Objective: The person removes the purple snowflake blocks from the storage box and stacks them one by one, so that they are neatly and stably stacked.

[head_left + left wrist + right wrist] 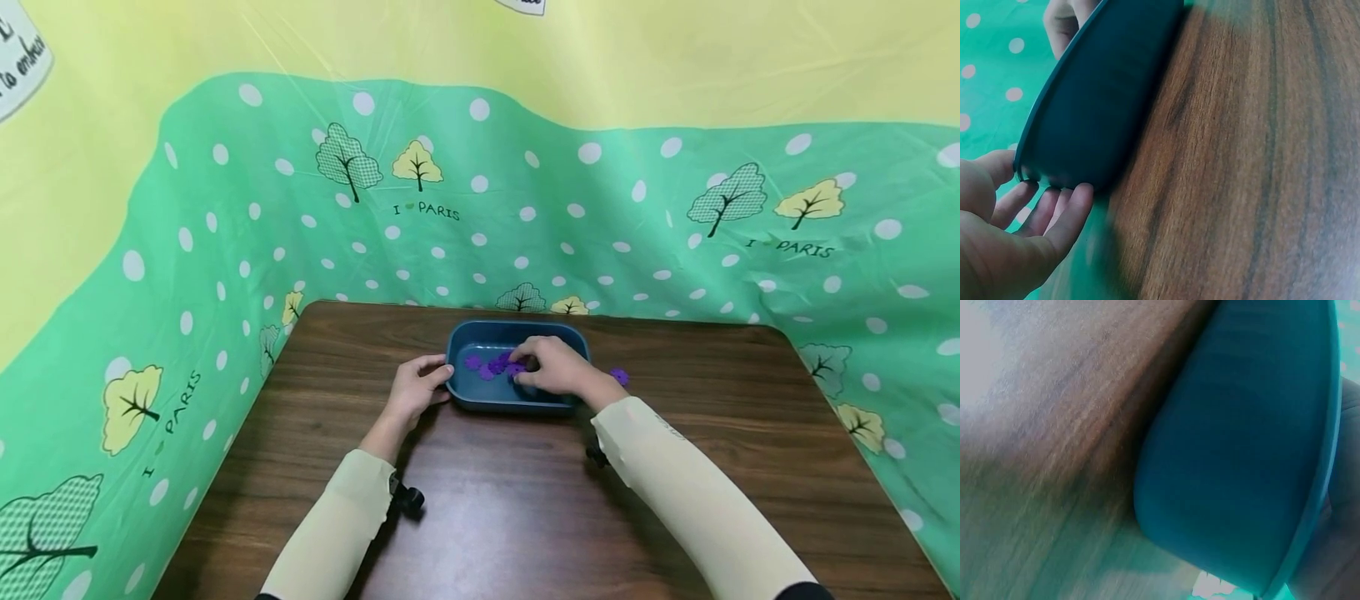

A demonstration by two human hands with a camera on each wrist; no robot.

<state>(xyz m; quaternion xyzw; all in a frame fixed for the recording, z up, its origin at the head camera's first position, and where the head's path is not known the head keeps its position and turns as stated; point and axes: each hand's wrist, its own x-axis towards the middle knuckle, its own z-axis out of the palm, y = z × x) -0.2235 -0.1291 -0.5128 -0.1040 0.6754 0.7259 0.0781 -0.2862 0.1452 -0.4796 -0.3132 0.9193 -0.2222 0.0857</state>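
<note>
A dark blue rectangular tray [517,407] with raised walls sits on the table, with several small purple notched discs [487,372] lying loose in its left and middle part. My left hand [417,387] grips the tray's left end. In the left wrist view, its thumb is at the rim and its fingers [1072,215] press the outer wall. My right hand [555,365] reaches over the tray's right side, fingers bent down among the discs. A disc shows between thumb and forefinger; whether they pinch it is unclear. In the right wrist view the tray wall [1229,450] hides the fingertips.
Another purple disc [619,377] lies on the table just right of the tray, beside my right wrist. The dark wood-grain table [495,500] ends at a green and yellow patterned cloth [525,208] close behind the tray. Black wrist cameras [408,500] hang under both sleeves.
</note>
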